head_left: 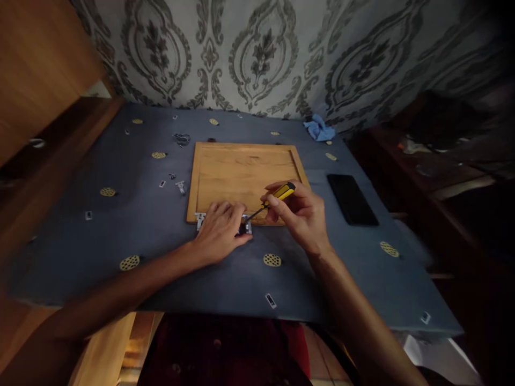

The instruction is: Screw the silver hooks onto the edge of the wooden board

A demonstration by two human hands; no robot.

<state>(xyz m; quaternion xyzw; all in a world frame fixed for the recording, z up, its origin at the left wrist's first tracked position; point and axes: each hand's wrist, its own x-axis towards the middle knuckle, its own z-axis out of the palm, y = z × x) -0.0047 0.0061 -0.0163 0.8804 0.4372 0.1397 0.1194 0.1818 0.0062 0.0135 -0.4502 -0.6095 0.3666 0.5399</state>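
A framed wooden panel (241, 171), like a small cabinet door, lies flat on the table. Shiny metal hinge hardware (248, 228) sits at its front edge, partly covered. My left hand (219, 229) lies over this edge, fingers bent on the wood and thumb by the metal, gripping the hinge against the panel. In my right hand (301, 214) is a screwdriver (281, 194) with a yellow and black handle, pinched between thumb and fingers. Its shaft slants down to the left, and the tip meets the hinge hardware beside my left fingers. Any screw there is too small to make out.
Left of the panel lie a loose metal fitting (181, 186), a smaller piece (172, 176) and a small dark tangled item (182, 139). A black phone (352, 199) rests at the right. A crumpled blue cloth (319, 128) is at the back of the patterned tablecloth (225, 289).
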